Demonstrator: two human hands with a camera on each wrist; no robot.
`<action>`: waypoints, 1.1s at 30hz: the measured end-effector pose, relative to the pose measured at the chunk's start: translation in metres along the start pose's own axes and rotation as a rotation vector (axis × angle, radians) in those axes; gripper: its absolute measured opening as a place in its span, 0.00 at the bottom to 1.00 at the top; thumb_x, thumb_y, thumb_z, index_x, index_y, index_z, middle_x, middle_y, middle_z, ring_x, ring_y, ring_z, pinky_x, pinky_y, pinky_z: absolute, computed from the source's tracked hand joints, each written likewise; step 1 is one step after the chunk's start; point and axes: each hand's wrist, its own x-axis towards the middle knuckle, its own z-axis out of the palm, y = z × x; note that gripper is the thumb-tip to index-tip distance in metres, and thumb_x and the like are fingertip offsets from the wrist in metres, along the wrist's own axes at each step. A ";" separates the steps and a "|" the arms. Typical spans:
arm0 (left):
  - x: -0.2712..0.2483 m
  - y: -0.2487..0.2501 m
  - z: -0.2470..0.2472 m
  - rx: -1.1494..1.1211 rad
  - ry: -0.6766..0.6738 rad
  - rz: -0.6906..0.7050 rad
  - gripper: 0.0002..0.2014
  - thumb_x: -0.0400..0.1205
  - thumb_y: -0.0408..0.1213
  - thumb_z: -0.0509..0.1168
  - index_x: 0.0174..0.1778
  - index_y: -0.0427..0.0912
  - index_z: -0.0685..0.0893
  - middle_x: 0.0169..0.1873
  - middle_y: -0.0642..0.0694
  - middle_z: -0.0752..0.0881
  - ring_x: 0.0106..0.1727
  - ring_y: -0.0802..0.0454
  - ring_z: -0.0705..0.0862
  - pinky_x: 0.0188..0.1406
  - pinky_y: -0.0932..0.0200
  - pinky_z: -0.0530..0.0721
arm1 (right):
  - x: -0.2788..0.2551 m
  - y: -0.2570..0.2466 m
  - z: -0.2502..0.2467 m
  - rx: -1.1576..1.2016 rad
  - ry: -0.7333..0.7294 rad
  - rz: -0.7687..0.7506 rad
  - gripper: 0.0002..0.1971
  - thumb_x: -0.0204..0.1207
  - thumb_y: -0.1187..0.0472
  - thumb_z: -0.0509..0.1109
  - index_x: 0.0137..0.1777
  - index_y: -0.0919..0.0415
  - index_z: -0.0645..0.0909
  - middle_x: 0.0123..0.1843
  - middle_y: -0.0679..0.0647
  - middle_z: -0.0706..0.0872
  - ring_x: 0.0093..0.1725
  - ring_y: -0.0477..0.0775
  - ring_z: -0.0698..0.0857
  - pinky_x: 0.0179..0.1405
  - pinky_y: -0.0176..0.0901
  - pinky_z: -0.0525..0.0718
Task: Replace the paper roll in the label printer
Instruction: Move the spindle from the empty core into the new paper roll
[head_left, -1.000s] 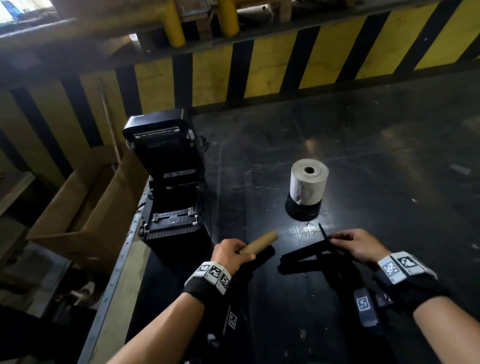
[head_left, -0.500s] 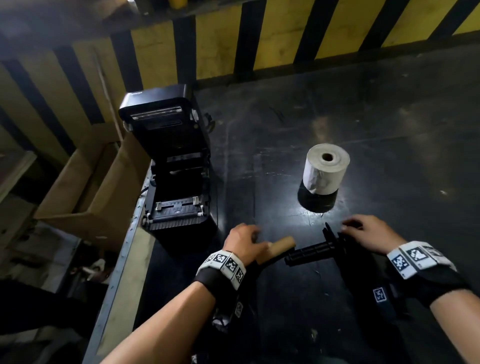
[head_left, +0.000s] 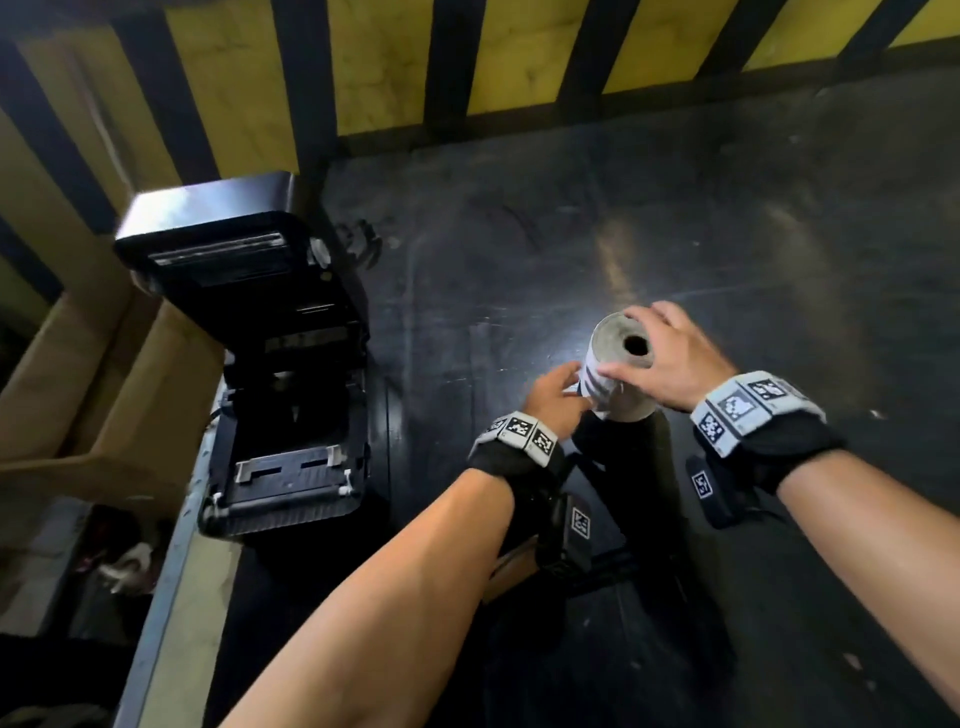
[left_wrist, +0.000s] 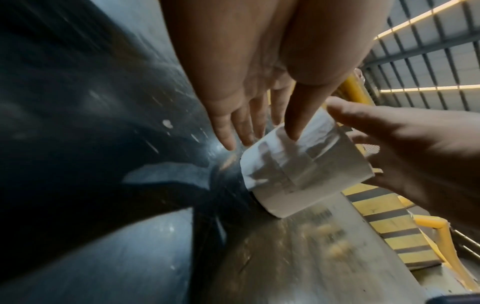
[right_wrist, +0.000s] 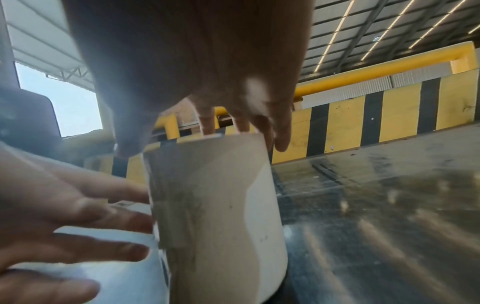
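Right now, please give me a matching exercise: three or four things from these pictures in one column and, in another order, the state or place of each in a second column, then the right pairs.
Things:
1. label printer
2. paper roll
3. cardboard box
4. left hand

States or places:
A. stands on end on the dark table, core hole facing up
B. sits beyond the table's left edge, beside the printer
C. lid raised, bay open with no roll inside
D. straight fingers reach to the roll's side

Pairs: 1-C, 2-A, 3-B, 4-D
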 end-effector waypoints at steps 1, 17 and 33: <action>0.004 -0.004 0.005 -0.029 -0.011 0.028 0.25 0.70 0.26 0.67 0.65 0.36 0.77 0.58 0.37 0.82 0.56 0.49 0.79 0.55 0.67 0.78 | 0.002 0.002 0.005 -0.028 -0.007 0.002 0.39 0.61 0.37 0.74 0.71 0.48 0.67 0.78 0.61 0.63 0.76 0.64 0.67 0.77 0.55 0.67; -0.027 -0.011 -0.021 -0.053 0.106 0.082 0.32 0.66 0.59 0.69 0.64 0.48 0.81 0.63 0.42 0.85 0.63 0.45 0.83 0.67 0.49 0.79 | -0.033 -0.006 0.006 0.546 0.231 0.106 0.19 0.69 0.49 0.74 0.59 0.51 0.85 0.56 0.48 0.87 0.57 0.47 0.83 0.57 0.32 0.76; -0.112 0.025 -0.048 -0.378 0.109 0.250 0.21 0.64 0.48 0.74 0.52 0.52 0.82 0.44 0.52 0.86 0.44 0.51 0.86 0.37 0.54 0.84 | -0.102 -0.038 -0.012 0.817 0.236 -0.021 0.13 0.73 0.51 0.68 0.55 0.52 0.85 0.57 0.55 0.88 0.57 0.53 0.86 0.62 0.52 0.84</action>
